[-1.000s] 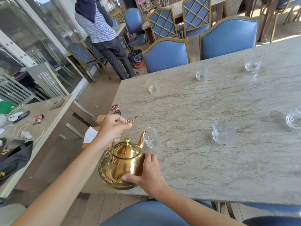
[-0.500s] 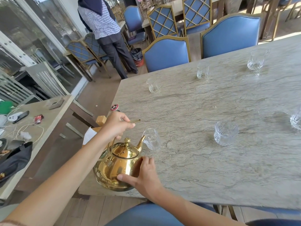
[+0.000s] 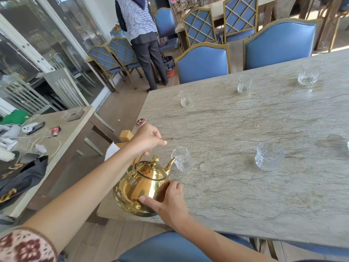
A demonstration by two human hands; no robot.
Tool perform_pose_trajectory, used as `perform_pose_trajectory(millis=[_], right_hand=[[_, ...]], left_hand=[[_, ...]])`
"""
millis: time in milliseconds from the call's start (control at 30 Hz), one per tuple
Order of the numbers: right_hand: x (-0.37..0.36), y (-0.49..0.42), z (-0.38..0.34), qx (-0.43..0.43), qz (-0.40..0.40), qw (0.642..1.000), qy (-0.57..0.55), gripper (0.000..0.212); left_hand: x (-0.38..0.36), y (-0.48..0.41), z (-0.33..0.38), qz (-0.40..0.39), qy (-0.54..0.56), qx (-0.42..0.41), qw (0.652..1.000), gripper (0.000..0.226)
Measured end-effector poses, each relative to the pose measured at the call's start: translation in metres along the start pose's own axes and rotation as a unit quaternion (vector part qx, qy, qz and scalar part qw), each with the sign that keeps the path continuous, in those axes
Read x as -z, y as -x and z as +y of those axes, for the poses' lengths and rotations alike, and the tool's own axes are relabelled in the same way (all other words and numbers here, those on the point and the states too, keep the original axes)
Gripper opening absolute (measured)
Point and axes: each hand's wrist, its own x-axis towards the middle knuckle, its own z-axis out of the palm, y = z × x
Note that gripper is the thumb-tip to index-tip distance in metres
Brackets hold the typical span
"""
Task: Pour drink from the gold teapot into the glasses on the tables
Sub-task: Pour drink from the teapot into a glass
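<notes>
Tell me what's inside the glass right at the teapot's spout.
The small glass at the gold teapot spout looks clear through; no coloured drink shows, though its cut pattern could hide a little clear liquid at the bottom. The spout tip sits at its rim. The teapot's own contents are hidden by its lid.

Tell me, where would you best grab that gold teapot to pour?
Grip the gold teapot by its tall hoop handle, coming from above, as the left hand does. The round polished belly offers little hold; the right hand only steadies it on the side away from the spout.
</notes>
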Motion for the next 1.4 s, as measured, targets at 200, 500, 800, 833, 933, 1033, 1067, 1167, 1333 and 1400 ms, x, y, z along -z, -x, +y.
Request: perform_pose_trajectory(millis=[200,500,800,833,933,1033,1067,1167,1333,1400], right_hand=[[-0.001,0.004,-0.006,-0.001,0.001,1.0,0.001,0.098],[-0.007,0.005,-0.011,-0.007,-0.008,1.0,-0.003,0.096],[-0.011,0.003,-0.016,0.005,0.004,1.0,-0.013,0.09],[-0.012,0.003,-0.016,0.004,0.005,1.0,-0.014,0.089],[-0.013,0.003,-0.017,0.001,0.006,1.0,-0.016,0.088],[-0.013,0.004,-0.018,0.0,0.005,1.0,-0.022,0.087],[-0.014,0.003,-0.018,0.0,0.006,1.0,-0.024,0.087],[-0.016,0.003,-0.019,-0.002,0.007,1.0,-0.021,0.089],[-0.02,0.001,-0.019,-0.005,0.007,1.0,-0.015,0.088],[-0.021,0.001,-0.02,-0.005,0.011,1.0,-0.015,0.089]], left_hand=[[0.003,0.001,0.0,-0.004,-0.007,0.002,1.0,0.028],[0.007,-0.001,-0.002,-0.02,-0.023,0.002,1.0,0.029],[0.013,0.001,0.002,-0.028,-0.054,-0.017,0.998,0.027],[0.014,0.001,0.003,-0.029,-0.057,-0.019,0.998,0.026],[0.014,0.001,0.005,-0.032,-0.068,-0.022,0.997,0.025],[0.015,0.001,0.006,-0.037,-0.077,-0.024,0.996,0.025],[0.015,0.001,0.006,-0.038,-0.082,-0.025,0.996,0.023],[0.016,0.003,0.006,-0.039,-0.092,-0.028,0.995,0.017],[0.017,0.003,0.006,-0.044,-0.092,-0.026,0.994,0.018],[0.019,0.003,0.006,-0.043,-0.091,-0.023,0.995,0.021]])
